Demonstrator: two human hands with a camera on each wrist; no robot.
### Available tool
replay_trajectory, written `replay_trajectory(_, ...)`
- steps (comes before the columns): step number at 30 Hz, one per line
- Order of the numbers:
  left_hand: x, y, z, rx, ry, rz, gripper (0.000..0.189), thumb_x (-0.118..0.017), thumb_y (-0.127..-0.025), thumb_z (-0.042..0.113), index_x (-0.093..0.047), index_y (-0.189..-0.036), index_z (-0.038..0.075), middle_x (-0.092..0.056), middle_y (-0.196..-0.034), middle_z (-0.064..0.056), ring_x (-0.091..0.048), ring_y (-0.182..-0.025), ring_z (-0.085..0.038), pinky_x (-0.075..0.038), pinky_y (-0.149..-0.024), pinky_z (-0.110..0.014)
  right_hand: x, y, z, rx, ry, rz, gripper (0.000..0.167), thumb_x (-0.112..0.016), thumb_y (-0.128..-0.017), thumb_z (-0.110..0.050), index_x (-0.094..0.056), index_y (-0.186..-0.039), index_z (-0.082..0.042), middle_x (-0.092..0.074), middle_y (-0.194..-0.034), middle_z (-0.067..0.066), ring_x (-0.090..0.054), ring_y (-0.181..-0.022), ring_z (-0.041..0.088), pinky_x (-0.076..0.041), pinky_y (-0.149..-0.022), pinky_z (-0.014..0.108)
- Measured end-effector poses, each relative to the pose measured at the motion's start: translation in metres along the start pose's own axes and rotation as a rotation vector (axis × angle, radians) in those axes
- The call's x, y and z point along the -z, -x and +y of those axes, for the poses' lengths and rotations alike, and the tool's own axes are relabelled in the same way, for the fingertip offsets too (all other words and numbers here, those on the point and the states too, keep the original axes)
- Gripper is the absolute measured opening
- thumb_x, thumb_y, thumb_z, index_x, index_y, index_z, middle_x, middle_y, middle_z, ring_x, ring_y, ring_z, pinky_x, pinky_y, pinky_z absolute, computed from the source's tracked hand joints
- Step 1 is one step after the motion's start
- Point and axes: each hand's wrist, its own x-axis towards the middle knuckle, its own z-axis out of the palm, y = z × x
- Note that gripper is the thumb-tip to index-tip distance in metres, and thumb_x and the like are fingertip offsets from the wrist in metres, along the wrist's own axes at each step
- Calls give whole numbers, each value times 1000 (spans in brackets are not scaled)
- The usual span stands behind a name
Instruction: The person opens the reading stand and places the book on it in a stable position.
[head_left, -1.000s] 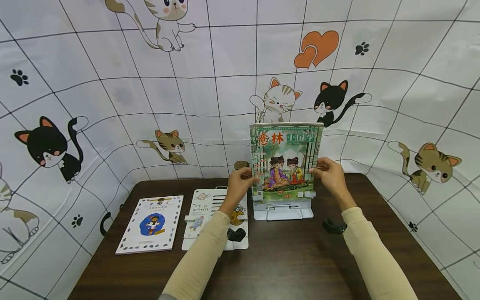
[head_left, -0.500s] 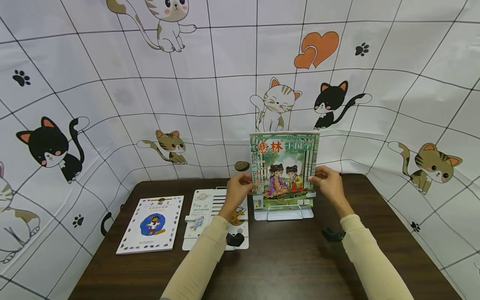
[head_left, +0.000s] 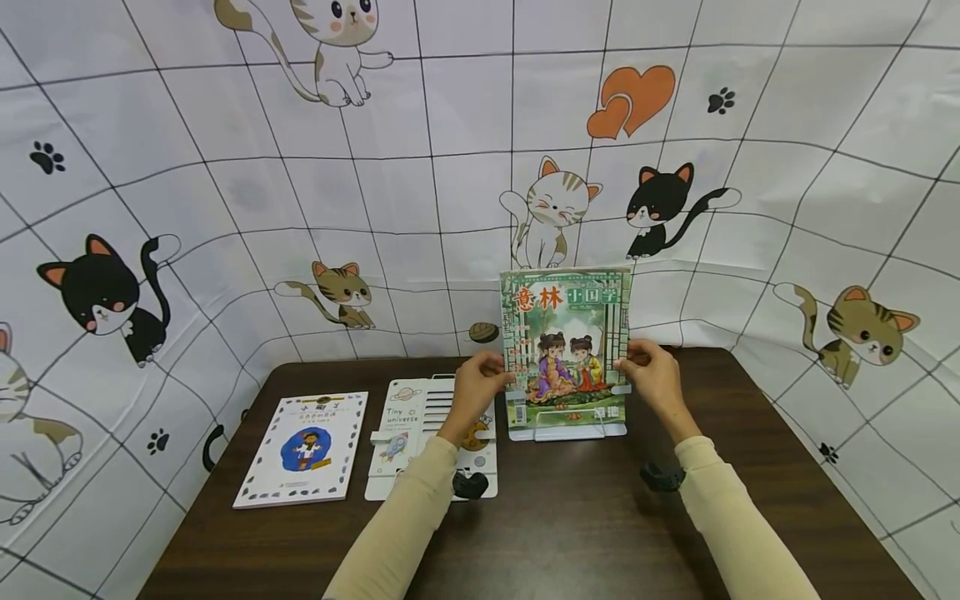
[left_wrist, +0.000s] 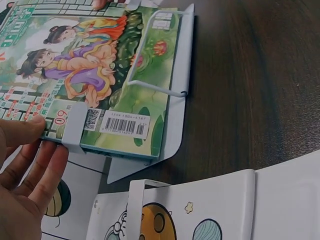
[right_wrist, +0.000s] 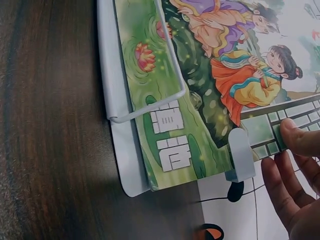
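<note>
A green magazine with two drawn children on its cover stands upright in a white book stand. Its lower edge is behind the stand's wire bar, and side clips overlap its left and right edges. With thumb in front and fingers behind, my left hand pinches the left edge near a clip. On the opposite edge my right hand pinches the magazine the same way, just above the other clip. The back of the stand is hidden by the magazine.
A second, folded white book stand printed "Tiny universe" lies on the dark wooden table, partly under my left forearm. Left of it lies a white book with a blue picture. A cat-patterned sheet hangs behind the table.
The magazine has come down into the book stand, its bottom edge now behind the wire bar. Both hands have lowered with it, and the right has shifted slightly left.
</note>
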Motion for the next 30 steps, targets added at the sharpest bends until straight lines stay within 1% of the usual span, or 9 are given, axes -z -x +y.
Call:
replay_trajectory(3,-1,0,0,0,-13,7,26,-80,-94,5,-69,-117,0,-73,-102,-18,-74,-86,-24,-65,-82,-46,-2,2,-2,5,-20,20,44,-77,-99,-13,-63,-137,5,-69,-118,26,-69,-109,41,-58,-87,47)
replay_trajectory(6,-1,1,0,-9,-26,20,31,-81,-94,6,-64,-120,0,-74,-104,-17,-73,-88,-25,-65,-78,-38,-3,3,-2,-3,-39,26,44,-78,-99,-13,-60,-135,3,-68,-118,24,-67,-108,39,-55,-86,40)
replay_trajectory(9,-1,3,1,-10,-42,25,30,-81,-94,7,-63,-118,2,-74,-104,-16,-73,-89,-24,-62,-75,-32,-2,4,0,-17,-39,21,41,-78,-99,-13,-59,-132,1,-68,-119,24,-67,-107,38,-52,-84,33)
replay_trajectory(14,-1,5,1,-6,-77,30,21,-81,-95,9,-68,-110,4,-72,-101,-13,-71,-86,-20,-58,-73,-30,-2,6,2,-12,-28,17,38,-77,-99,-15,-63,-131,0,-69,-120,24,-68,-108,38,-50,-80,27)
replay_trajectory(17,-2,6,0,9,-82,29,20,-81,-95,11,-68,-109,5,-71,-100,-11,-68,-84,-16,-57,-73,-28,-3,6,2,-1,-36,40,36,-78,-99,-14,-64,-129,0,-70,-118,23,-68,-105,36,-50,-77,23)
replay_trajectory(20,-3,7,-1,27,-78,26,19,-81,-95,12,-69,-108,6,-71,-99,-9,-67,-81,-15,-56,-72,-27,-5,6,3,-1,-37,69,35,-79,-98,-13,-66,-127,0,-71,-115,22,-68,-101,33,-48,-73,18)
replay_trajectory(23,-3,7,-1,33,-67,25,18,-81,-95,11,-69,-107,5,-71,-97,-10,-70,-81,-20,-57,-71,-28,-6,5,4,-5,-44,86,35,-80,-97,-13,-66,-127,0,-71,-114,22,-67,-99,30,-47,-71,15)
replay_trajectory(27,-3,7,-2,42,-63,3,17,-79,-96,12,-68,-107,6,-69,-98,-10,-73,-86,-31,-58,-72,-31,-8,4,5,-14,-59,86,35,-79,-98,-12,-65,-128,0,-70,-115,21,-67,-100,30,-46,-70,13)
replay_trajectory(30,-2,8,-4,43,-73,-21,18,-77,-99,14,-67,-111,6,-69,-101,-11,-73,-91,-33,-59,-75,-32,-8,4,4,-18,-64,86,33,-76,-100,-10,-65,-129,0,-69,-116,21,-67,-100,29,-46,-69,12)
